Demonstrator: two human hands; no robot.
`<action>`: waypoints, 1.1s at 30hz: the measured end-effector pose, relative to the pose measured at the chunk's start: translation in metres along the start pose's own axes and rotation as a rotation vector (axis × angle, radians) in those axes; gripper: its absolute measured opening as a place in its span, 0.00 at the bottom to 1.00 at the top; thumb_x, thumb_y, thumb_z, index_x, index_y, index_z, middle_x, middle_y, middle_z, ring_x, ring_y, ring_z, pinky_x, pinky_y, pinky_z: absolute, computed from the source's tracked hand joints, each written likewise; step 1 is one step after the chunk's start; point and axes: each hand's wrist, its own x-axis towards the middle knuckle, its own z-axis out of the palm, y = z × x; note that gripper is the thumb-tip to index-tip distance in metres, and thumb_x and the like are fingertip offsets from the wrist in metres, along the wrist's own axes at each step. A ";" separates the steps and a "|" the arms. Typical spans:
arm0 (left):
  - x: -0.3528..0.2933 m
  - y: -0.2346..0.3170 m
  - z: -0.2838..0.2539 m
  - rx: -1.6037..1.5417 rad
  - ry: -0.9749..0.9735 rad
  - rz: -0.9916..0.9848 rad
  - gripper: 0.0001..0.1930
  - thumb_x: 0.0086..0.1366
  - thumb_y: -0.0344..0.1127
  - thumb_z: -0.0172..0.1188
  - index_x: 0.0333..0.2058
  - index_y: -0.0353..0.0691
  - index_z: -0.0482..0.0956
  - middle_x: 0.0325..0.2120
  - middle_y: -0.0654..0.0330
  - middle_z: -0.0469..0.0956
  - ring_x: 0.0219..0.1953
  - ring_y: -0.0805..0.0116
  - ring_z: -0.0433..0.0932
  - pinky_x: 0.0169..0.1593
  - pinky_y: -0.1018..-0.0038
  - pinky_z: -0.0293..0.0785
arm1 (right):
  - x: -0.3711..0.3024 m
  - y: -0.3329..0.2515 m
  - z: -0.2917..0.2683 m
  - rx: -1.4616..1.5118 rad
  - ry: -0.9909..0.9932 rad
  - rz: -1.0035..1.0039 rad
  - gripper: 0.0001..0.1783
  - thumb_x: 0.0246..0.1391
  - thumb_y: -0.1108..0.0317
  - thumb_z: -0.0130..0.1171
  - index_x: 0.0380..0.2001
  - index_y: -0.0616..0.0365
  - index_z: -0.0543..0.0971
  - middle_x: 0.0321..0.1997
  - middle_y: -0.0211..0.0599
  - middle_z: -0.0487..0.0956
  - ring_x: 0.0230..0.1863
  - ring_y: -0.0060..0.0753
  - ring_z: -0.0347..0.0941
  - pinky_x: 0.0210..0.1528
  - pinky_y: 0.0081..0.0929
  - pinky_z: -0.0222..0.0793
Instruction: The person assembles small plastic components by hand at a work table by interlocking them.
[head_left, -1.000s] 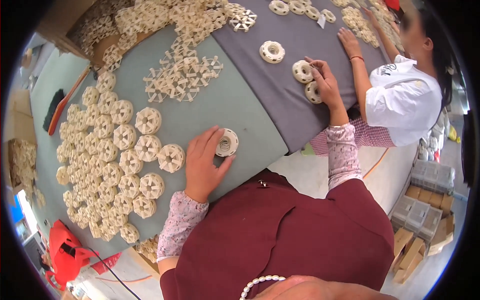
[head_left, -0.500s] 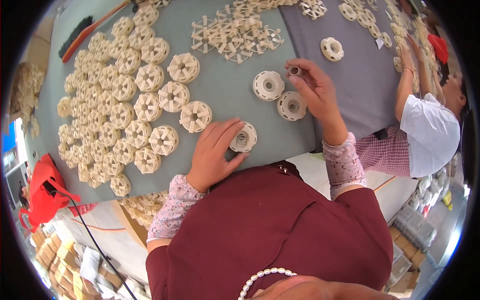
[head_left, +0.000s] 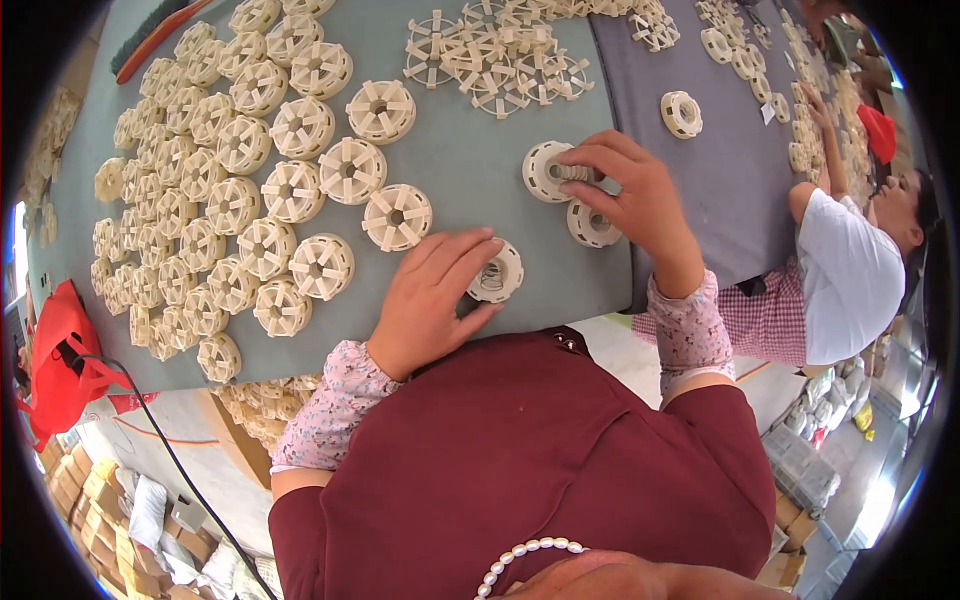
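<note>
Grey spring [head_left: 573,172], pinched in right hand [head_left: 637,192], has reached white ring [head_left: 538,172]: now active, I judge. Left hand [head_left: 428,295], thumb apart, touches nearer ring [head_left: 512,270].

By the near edge of the table [head_left: 460,170], the left hand [head_left: 430,300] is covering the left side of a white ring [head_left: 513,273]. The right hand [head_left: 640,205] is hiding part of a coil spring [head_left: 572,172] and overlapping a second ring [head_left: 578,226]. Along the left edge, a brush [head_left: 150,48] is running out at the top, as are spoked pieces [head_left: 490,60] toward the far edge. Rightmost parts [head_left: 799,155] are blurring together.
</note>
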 end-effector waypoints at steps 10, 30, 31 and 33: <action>0.000 -0.003 0.000 -0.031 -0.004 -0.005 0.39 0.52 0.36 0.78 0.64 0.39 0.75 0.58 0.53 0.78 0.58 0.48 0.76 0.63 0.58 0.74 | 0.085 0.088 -0.017 -0.391 0.247 -0.327 0.28 0.56 0.63 0.76 0.59 0.54 0.83 0.57 0.38 0.83 0.50 0.39 0.81 0.55 0.32 0.76; 0.006 -0.002 0.007 -0.138 0.134 -0.091 0.19 0.53 0.33 0.78 0.45 0.42 0.86 0.55 0.54 0.81 0.52 0.53 0.81 0.54 0.61 0.79 | 0.028 0.081 -0.031 -0.230 0.205 0.045 0.35 0.56 0.62 0.77 0.65 0.57 0.78 0.50 0.33 0.81 0.39 0.23 0.75 0.45 0.25 0.75; 0.005 -0.003 0.007 -0.096 0.111 -0.038 0.20 0.52 0.33 0.79 0.45 0.42 0.86 0.54 0.55 0.81 0.52 0.53 0.81 0.54 0.61 0.79 | 0.027 0.079 -0.032 -0.232 0.207 0.045 0.35 0.56 0.62 0.77 0.65 0.57 0.78 0.50 0.33 0.81 0.39 0.23 0.75 0.45 0.25 0.75; 0.004 -0.005 0.007 -0.102 0.109 -0.031 0.20 0.52 0.32 0.79 0.45 0.42 0.85 0.53 0.55 0.81 0.52 0.53 0.80 0.54 0.60 0.79 | 0.027 0.078 -0.032 -0.009 0.195 0.195 0.39 0.50 0.66 0.81 0.66 0.59 0.78 0.52 0.30 0.81 0.40 0.21 0.74 0.45 0.23 0.75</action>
